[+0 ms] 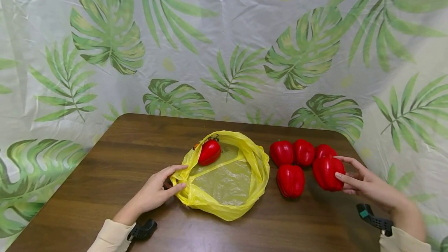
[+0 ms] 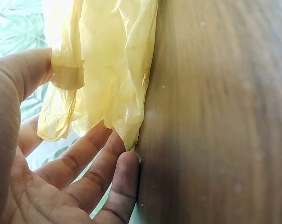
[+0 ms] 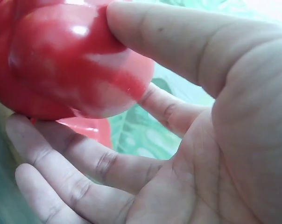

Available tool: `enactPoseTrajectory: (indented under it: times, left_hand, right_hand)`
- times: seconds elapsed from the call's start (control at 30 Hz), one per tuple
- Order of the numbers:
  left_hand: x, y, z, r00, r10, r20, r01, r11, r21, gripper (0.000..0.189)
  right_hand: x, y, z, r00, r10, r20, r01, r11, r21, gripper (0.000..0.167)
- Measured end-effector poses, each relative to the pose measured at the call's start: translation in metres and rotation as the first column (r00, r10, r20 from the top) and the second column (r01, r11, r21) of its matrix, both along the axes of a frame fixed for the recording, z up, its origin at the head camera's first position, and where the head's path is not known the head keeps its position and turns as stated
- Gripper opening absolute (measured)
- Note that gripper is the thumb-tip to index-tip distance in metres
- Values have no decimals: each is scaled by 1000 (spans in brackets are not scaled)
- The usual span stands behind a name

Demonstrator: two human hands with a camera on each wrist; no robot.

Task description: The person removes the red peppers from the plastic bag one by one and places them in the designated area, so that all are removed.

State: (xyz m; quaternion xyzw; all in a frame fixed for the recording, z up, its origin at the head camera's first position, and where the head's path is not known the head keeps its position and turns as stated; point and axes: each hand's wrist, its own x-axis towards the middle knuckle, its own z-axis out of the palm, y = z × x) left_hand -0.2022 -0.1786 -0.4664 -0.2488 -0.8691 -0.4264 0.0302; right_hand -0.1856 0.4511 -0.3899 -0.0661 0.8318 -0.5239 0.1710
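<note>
A yellow plastic bag [image 1: 229, 210] stands with its mouth spread wide, and one red bell pepper [image 1: 210, 152] lies inside against its far left wall. My left hand [image 1: 156, 188] holds the bag's left rim. In the left wrist view the thumb tip sits under the yellow plastic [image 2: 115, 60], with the other fingers along the outside near the tabletop. On the right, my right hand [image 1: 367, 184] grips another red bell pepper [image 1: 328, 173] between thumb and fingers. The right wrist view has this glossy pepper [image 3: 71, 60] close up, thumb on one side and fingertips beneath.
Several more red bell peppers [image 1: 291, 181] are grouped between the bag and my right hand. All stand on a brown wooden table [image 1: 147, 139]. A leaf-patterned curtain [image 1: 231, 18] hangs behind the far edge. Black wrist mounts [image 1: 143, 229] sit on both forearms.
</note>
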Motion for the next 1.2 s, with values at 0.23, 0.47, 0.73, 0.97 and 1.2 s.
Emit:
enactPoseTrajectory:
  times: [0.23, 0.47, 0.73, 0.97, 1.2]
  left_hand:
    - [0, 0, 0, 1000, 4, -2, -4, 1000, -1, 49]
    - [0, 0, 0, 1000, 9, 1, -9, 1000, -2, 50]
    - [0, 0, 0, 1000, 4, 1, -4, 1000, -3, 50]
    - [0, 0, 1, 1000, 0, 17, 0, 1000, 0, 50]
    - [0, -1, 0, 998, 0, 55, 0, 1000, 3, 51]
  right_hand:
    - [-1, 1, -10, 997, 41, 65, -39, 999, -32, 45]
    - [-4, -7, -12, 992, 38, 119, -42, 999, 33, 45]
    - [-9, -14, -17, 991, 36, 132, -44, 997, 61, 48]
    - [-12, -19, -20, 988, 62, 141, -70, 996, 50, 42]
    - [-13, -24, -19, 986, 41, 163, -56, 995, 87, 40]
